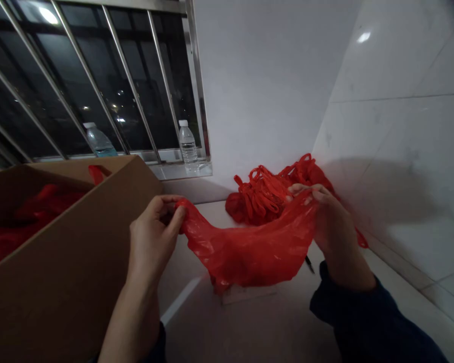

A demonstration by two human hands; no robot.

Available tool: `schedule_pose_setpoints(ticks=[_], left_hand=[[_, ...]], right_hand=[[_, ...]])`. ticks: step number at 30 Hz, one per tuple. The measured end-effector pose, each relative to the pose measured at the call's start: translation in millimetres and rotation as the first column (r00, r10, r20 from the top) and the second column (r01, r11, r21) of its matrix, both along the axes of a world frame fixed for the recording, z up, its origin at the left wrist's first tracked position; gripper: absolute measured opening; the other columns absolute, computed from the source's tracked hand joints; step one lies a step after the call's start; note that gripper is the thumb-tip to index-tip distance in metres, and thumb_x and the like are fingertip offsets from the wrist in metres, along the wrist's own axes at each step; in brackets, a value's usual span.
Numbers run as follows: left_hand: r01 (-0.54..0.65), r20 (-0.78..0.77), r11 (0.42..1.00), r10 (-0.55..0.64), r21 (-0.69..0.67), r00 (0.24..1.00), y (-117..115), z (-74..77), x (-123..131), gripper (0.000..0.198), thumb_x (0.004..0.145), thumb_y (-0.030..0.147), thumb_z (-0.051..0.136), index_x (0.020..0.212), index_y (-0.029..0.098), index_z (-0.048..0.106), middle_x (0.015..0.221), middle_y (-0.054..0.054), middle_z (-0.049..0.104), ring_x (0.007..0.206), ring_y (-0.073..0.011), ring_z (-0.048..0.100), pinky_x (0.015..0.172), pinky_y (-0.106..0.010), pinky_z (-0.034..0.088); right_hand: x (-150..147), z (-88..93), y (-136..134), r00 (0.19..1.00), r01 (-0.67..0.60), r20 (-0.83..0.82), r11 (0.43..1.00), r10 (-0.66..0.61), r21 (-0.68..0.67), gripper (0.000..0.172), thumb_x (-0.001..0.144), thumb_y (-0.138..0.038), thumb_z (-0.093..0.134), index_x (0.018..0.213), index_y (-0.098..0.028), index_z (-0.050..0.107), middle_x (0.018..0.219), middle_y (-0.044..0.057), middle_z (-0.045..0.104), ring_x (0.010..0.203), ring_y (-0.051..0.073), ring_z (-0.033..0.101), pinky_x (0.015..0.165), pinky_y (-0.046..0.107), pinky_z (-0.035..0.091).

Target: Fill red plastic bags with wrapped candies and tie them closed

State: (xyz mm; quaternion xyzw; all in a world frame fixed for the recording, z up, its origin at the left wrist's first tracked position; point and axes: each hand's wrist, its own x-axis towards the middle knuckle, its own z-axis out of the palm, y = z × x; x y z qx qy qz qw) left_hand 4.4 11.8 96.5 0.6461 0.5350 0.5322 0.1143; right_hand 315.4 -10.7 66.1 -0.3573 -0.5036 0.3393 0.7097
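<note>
A thin red plastic bag (249, 252) hangs stretched between my two hands, sagging in the middle. My left hand (157, 232) is closed on its left end, thumb and fingers pinching the plastic. At the other end, my right hand (325, 217) pinches the bag's upper right corner. Behind the bag lies a heap of red plastic bags (265, 186) with looped handles, set against the wall; the bag and my right hand cover part of it. Below the bag, a flat pale piece (249, 295) shows on the white surface, mostly hidden.
To the left stands an open cardboard box (79, 252) with red plastic bags (41, 212) inside. A clear bottle (189, 146) and a bottle with bluish liquid (100, 141) stand by the barred window. A thin black object (309, 264) lies near my right wrist. Tiled wall (408, 176) bounds the right.
</note>
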Motion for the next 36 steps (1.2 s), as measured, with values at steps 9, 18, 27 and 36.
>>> schedule_pose_setpoints(ticks=[9, 18, 27, 36], left_hand=[[0.466, 0.433, 0.885, -0.418, -0.004, 0.799, 4, 0.5, 17, 0.020, 0.079, 0.028, 0.074, 0.096, 0.020, 0.065, 0.084, 0.000, 0.065, 0.073, -0.0109, 0.061, 0.069, -0.020, 0.053], [0.732, 0.026, 0.680, -0.732, -0.033, 0.681, -26, -0.7, 46, 0.022, 0.089, 0.024, 0.064, 0.110, 0.025, 0.066, 0.111, -0.004, 0.065, 0.104, -0.0193, 0.061, 0.092, -0.031, 0.048], [0.661, 0.021, 0.680, -0.692, -0.316, 0.722, -1, -49.2, 76, 0.083, 0.083, 0.022, 0.061, 0.151, 0.025, 0.014, 0.121, -0.012, 0.061, 0.103, -0.0237, 0.061, 0.094, -0.040, 0.045], [0.814, 0.664, 0.456, -0.487, -0.361, 0.567, 20, -42.9, 68, 0.065, 0.072, 0.020, 0.049, 0.137, 0.016, 0.045, 0.072, 0.000, 0.059, 0.059, -0.0117, 0.053, 0.064, -0.023, 0.044]], right_hand=[[-55, -4.3, 0, 0.974, -0.118, 0.199, 0.992, 0.105, 0.051, 0.034, 0.089, -0.040, 0.056, 0.118, -0.027, 0.046, 0.111, 0.006, 0.059, 0.083, 0.019, 0.064, 0.079, 0.038, 0.056], [-93, -18.5, -5, 0.825, -0.081, 0.564, 0.980, -0.038, 0.184, 0.021, 0.088, -0.033, 0.063, 0.106, -0.025, 0.060, 0.106, 0.005, 0.055, 0.102, 0.021, 0.057, 0.090, 0.036, 0.050], [-77, -22.5, 10, 0.979, -0.090, 0.171, 0.986, 0.114, -0.143, 0.033, 0.096, -0.051, 0.046, 0.097, -0.023, 0.065, 0.093, 0.004, 0.068, 0.091, 0.019, 0.065, 0.084, 0.032, 0.053], [-64, -22.5, 16, 0.847, -0.345, 0.374, 0.926, 0.377, -0.153, 0.017, 0.092, -0.038, 0.058, 0.093, -0.021, 0.064, 0.076, -0.001, 0.066, 0.065, 0.013, 0.061, 0.062, 0.024, 0.048]])
